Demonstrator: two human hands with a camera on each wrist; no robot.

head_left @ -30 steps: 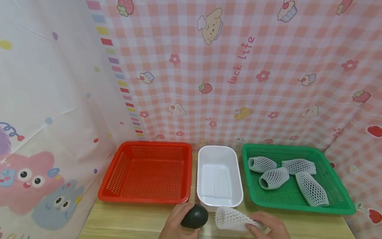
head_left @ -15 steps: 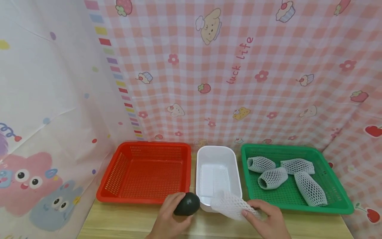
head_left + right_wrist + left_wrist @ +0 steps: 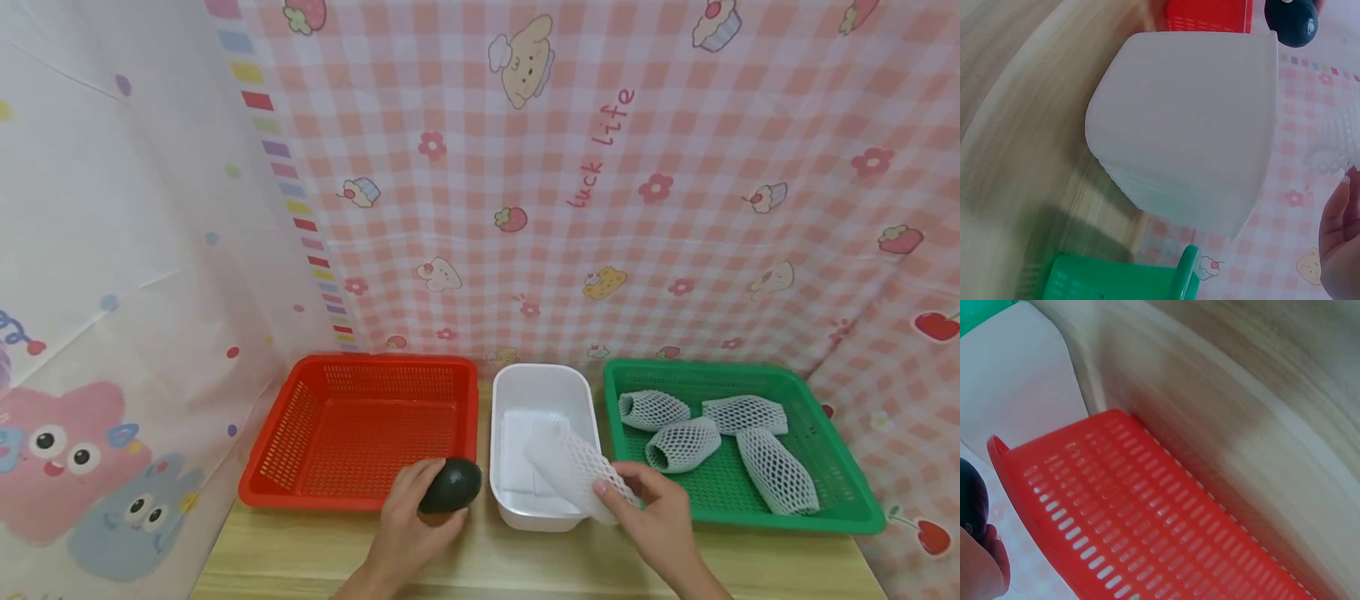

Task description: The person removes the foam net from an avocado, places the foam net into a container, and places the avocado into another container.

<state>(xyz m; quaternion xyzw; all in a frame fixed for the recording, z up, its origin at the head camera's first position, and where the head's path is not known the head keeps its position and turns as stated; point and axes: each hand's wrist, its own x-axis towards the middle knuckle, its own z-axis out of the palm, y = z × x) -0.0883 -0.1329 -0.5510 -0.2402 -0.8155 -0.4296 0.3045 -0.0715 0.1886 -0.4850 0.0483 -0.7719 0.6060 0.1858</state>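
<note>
My left hand (image 3: 408, 525) grips a dark green, glossy avocado (image 3: 452, 486) close to the front right corner of the red basket (image 3: 352, 502). In the left wrist view, the avocado (image 3: 972, 497) and part of the hand show at the left edge. My right hand (image 3: 656, 512) pinches one end of a white foam net sleeve (image 3: 573, 471), whose other end hangs over the white bin (image 3: 517, 500). The right wrist view catches the sleeve (image 3: 1341, 140) and the hand (image 3: 1342, 244) beyond the bin's side.
The green basket (image 3: 750, 523) at the right holds several white foam net sleeves (image 3: 684, 446). All three containers stand side by side on a wooden table (image 3: 540, 571), before a pink checked cloth (image 3: 465, 208).
Both hands have moved forward and to the left. The avocado has come up to the red basket's front edge, and the net sleeve has passed from in front of the white bin to over it.
</note>
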